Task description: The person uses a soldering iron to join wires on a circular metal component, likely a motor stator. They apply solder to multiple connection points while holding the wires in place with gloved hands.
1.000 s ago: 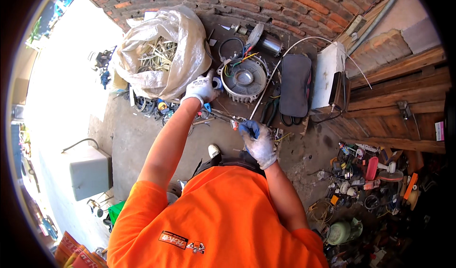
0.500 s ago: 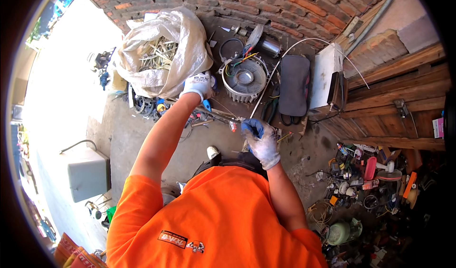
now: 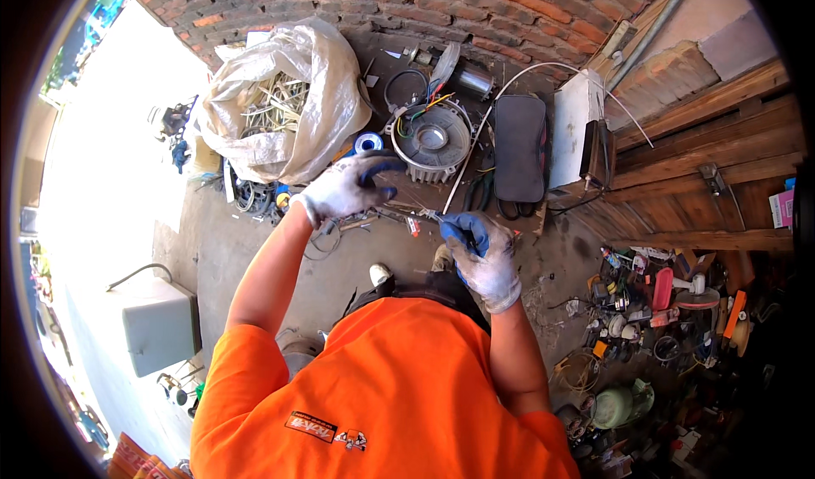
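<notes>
My left hand (image 3: 348, 188), in a white-and-dark glove, hovers below a blue-and-white roll (image 3: 368, 142) with its fingers apart, holding nothing visible. My right hand (image 3: 482, 256), in a dirty grey-and-blue glove, is closed around a small thin piece too small to make out, near the bench edge. Beyond both hands sits a round metal motor housing (image 3: 431, 138) with coloured wires. Dark-handled pliers (image 3: 480, 192) lie to its right, beside a black zipped pouch (image 3: 519, 143). A white woven sack (image 3: 327, 97) of pale strips stands at the back left.
A metal cylinder (image 3: 474, 80) lies against the brick wall (image 3: 407, 8). A white board (image 3: 567, 126) stands beside the wooden door (image 3: 679, 211) at right. A grey box (image 3: 161, 326) is at lower left. Mixed scrap (image 3: 645, 335) is piled on the floor at right.
My left hand has drawn back from the sack's edge and opened out, uncovering the blue-and-white roll. My right hand has shifted slightly right and toward me, still closed.
</notes>
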Available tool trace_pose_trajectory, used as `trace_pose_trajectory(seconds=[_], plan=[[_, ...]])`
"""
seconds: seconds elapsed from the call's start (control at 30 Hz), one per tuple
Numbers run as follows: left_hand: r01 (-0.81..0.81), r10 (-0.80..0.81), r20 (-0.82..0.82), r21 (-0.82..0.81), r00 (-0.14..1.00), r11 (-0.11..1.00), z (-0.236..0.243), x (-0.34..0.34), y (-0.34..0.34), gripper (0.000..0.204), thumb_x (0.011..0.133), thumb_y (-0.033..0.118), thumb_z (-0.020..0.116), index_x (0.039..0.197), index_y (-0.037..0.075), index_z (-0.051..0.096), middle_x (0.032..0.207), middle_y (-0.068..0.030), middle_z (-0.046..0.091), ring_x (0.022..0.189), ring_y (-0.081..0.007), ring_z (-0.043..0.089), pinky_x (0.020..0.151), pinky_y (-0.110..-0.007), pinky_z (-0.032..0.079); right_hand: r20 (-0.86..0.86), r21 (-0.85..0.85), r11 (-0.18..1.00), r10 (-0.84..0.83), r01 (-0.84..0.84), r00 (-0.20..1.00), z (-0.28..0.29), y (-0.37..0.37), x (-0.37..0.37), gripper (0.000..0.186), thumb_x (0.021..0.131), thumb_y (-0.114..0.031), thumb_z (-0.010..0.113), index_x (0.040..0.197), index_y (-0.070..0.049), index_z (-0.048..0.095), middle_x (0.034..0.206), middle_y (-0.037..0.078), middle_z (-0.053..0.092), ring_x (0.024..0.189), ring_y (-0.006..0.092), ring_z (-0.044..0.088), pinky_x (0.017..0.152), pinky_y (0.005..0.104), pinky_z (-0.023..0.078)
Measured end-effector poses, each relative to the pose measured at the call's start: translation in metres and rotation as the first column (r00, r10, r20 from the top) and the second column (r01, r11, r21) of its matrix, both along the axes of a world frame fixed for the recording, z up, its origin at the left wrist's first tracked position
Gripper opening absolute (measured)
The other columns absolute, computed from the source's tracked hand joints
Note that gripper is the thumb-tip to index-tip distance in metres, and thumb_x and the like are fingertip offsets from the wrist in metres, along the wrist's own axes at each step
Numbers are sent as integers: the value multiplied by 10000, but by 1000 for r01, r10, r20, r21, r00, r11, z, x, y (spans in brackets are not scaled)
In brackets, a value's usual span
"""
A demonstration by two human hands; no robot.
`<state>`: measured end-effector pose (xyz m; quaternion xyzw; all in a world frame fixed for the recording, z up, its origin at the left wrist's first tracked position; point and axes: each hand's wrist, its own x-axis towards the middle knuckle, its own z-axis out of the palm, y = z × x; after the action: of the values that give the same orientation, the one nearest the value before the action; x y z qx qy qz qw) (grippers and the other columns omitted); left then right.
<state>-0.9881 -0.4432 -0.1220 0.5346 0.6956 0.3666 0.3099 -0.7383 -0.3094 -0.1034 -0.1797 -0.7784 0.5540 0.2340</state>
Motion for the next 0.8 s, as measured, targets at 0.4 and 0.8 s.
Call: trace_pose_trajectory(seconds=[0.4,0.8], plan=[[131,-125,-42,220,991,967,60,-11,-35,342,747,50,722,1088,39,727,1026,-147,708,935,-305,693,850,-389,544,-122,155,986,86,-67,989,44,-28,-59,277,768,-81,747,1032,-40,673,917,147,683,801,359,671,744,421,546],[-523,339,468,350,816,777,83,-22,-24,308,935,193,702,1160,-16,680,869,-21,655,656,-72,507,578,-217,391,-199,-213,849,-523,484,829,21,134,68,252,968,-89,645,1190,30,660,945,82,724,797,128,681,723,270,569]])
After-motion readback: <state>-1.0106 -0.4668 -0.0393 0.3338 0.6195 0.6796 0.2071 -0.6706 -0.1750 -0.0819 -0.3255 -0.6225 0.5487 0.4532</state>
